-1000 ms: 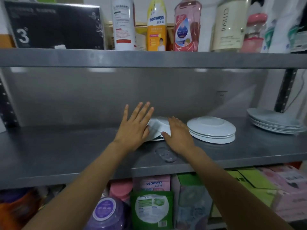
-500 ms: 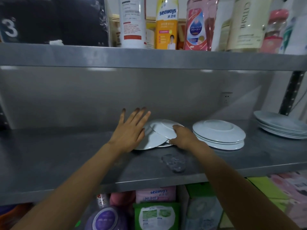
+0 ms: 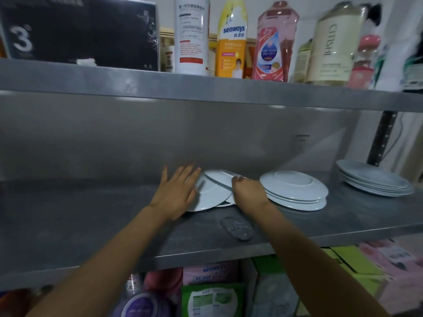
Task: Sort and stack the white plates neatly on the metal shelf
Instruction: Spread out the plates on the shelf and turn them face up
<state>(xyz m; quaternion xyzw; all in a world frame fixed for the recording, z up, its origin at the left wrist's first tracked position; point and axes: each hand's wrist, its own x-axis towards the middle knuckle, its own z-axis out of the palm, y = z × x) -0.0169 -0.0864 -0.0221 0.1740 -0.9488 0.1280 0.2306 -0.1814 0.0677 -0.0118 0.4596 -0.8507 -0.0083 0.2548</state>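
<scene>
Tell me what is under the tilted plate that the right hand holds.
Under the tilted plate gripped by the right hand lies a second white plate, with another rim below; more is hidden.

A household storeroom: steel shelving point(image 3: 206, 90) holds cleaning bottles point(image 3: 231, 40) along the top of the frame, stacked plates point(image 3: 295, 191) at centre right, and packaged wipes point(image 3: 212, 298) along the bottom.
</scene>
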